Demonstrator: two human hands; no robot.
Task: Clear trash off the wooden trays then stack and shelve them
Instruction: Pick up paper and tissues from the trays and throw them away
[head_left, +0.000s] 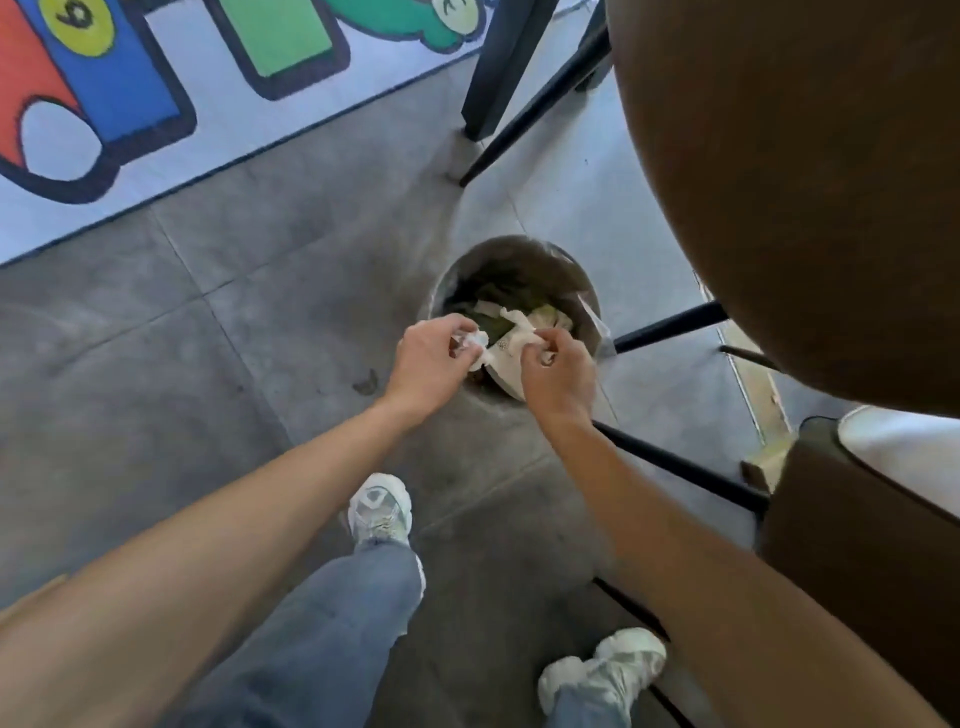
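A round metal trash bin (524, 260) stands on the floor beside the table, with crumpled paper and green scraps inside. Both my hands hover over its near rim. My left hand (431, 358) is closed around a crumpled white tissue (475, 340). My right hand (558, 371) pinches a white paper wrapper (506, 353) that hangs between the two hands above the bin. No wooden tray is in view.
A round brown table (810, 182) fills the upper right, its black legs (535, 104) reaching the grey tiled floor. A brown chair (857, 545) stands at the right. A colourful rug (156, 104) lies at the upper left. My shoes and jeans are below.
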